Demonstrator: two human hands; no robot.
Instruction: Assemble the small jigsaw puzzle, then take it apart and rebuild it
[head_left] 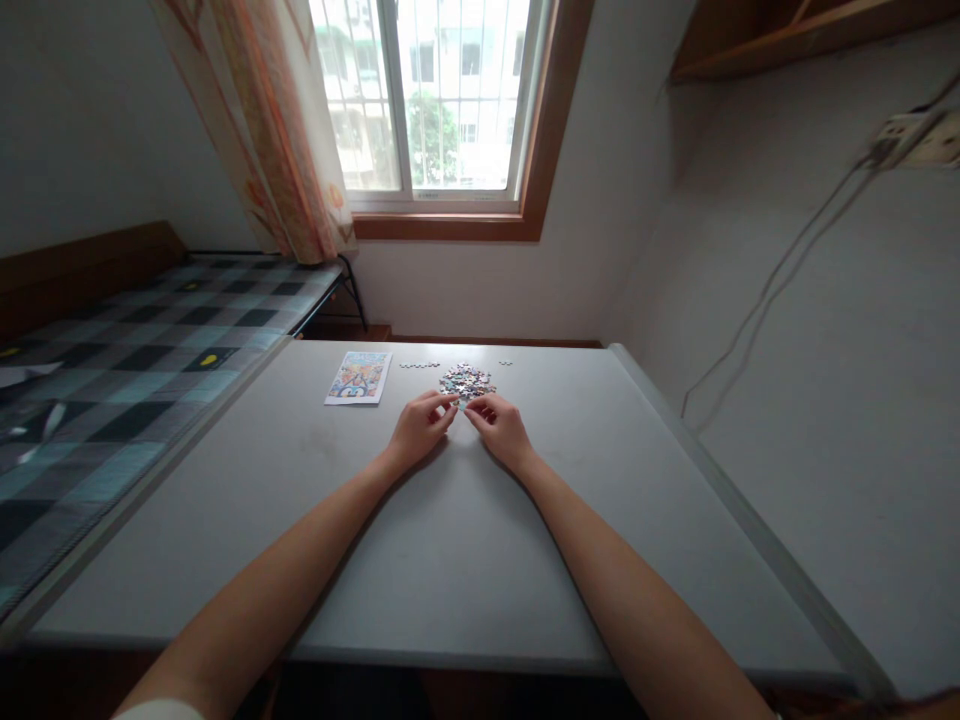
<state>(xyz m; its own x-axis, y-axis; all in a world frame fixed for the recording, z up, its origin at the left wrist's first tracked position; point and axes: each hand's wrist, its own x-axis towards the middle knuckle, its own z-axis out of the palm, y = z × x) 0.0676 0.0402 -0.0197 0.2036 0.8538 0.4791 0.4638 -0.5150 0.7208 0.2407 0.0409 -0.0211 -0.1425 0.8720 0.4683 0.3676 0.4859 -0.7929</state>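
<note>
A pile of loose jigsaw puzzle pieces [465, 380] lies on the grey-white table [450, 560]. At its near edge, my left hand [421, 428] and my right hand [501, 428] face each other with bent, pinched fingers. A small pale green puzzle piece [461, 405] shows between their fingertips, and both hands appear to grip it. Its exact outline is too small to tell. Beyond my left hand runs a short row of joined puzzle pieces [419, 365]. Further right lie a few more pieces [505, 363], apart from the pile.
A printed picture sheet [358, 379] lies left of the pile. A bed with a checked cover [225, 310] stands along the table's left side. Ahead are a barred window [457, 110] and a curtain [270, 130]. Cables [772, 285] hang down the right wall from a socket.
</note>
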